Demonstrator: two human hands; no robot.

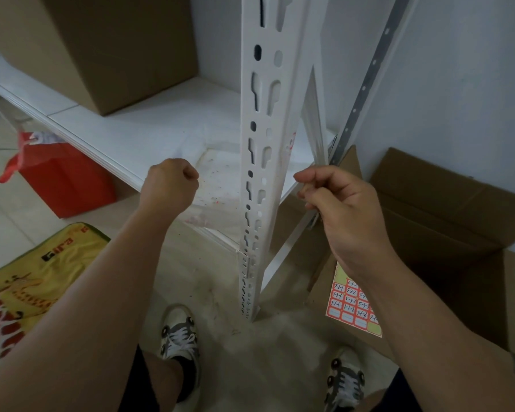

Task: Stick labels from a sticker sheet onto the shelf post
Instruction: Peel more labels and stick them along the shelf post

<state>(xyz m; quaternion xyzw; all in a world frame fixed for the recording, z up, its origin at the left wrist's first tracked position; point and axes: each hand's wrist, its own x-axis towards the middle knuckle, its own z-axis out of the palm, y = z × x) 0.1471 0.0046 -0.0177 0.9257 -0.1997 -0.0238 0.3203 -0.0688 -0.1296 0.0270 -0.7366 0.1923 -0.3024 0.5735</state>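
The white slotted shelf post (260, 138) stands upright in the middle of the view and reaches the floor. A faint red-edged label (292, 141) sits on its right face. My left hand (170, 185) is a closed fist just left of the post, over the shelf, with nothing visible in it. Close to the post's right edge, my right hand (342, 209) has thumb and forefinger pinched together; no label shows between them. The sticker sheet (350, 304), red-bordered labels with handwritten numbers, shows below my right wrist against a cardboard flap, its top hidden by my forearm.
A large cardboard box (101, 46) stands on the white shelf (149, 123). An open cardboard box (446, 221) is on the floor at the right, and a red bag (63, 179) is under the shelf. A yellow mat (33, 281) lies at the left. My shoes (179, 334) are below.
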